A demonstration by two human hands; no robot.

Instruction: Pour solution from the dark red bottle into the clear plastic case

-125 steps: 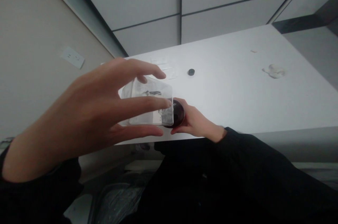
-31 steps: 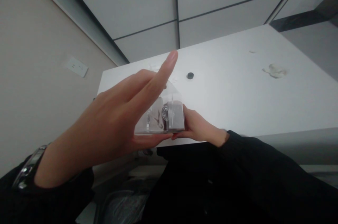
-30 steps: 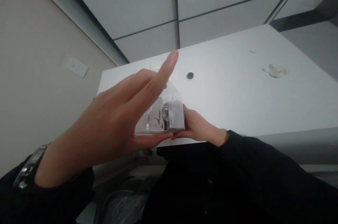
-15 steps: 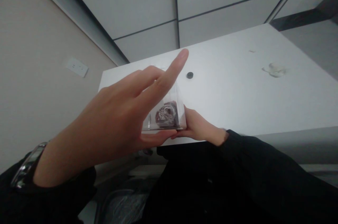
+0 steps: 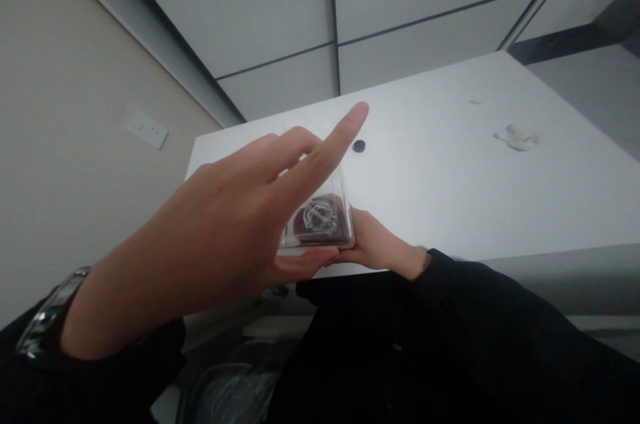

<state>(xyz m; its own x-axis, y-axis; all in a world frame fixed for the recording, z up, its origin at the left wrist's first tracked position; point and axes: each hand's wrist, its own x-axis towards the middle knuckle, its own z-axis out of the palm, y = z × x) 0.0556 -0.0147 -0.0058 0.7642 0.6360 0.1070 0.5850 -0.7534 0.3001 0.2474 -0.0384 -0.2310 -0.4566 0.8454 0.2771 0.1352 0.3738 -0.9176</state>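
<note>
A clear plastic box (image 5: 320, 220) is held over the near edge of the white table, with a dark brown, shiny, wrapped-looking item inside it that I cannot identify. Across its left and upper side reaches my left hand (image 5: 235, 211). The thumb lies along the box's near edge, the index finger points out past it, and the other fingers bend behind, partly hidden. My right hand (image 5: 380, 241) grips the lower right corner, its fingertips close to the left thumb. Much of the box is covered by my left hand.
Beyond the box on the white table (image 5: 450, 191) lies a small round black piece (image 5: 359, 146). Further right are a crumpled whitish scrap (image 5: 517, 137) and a tiny fragment (image 5: 475, 102). Panelled doors (image 5: 280, 17) stand behind; a wall socket (image 5: 148, 129) is at left.
My left hand has shifted slightly right, its index finger now nearer the black piece. The box's top face has tipped a little, showing more of the dark item. My right hand stays nearly in place.
</note>
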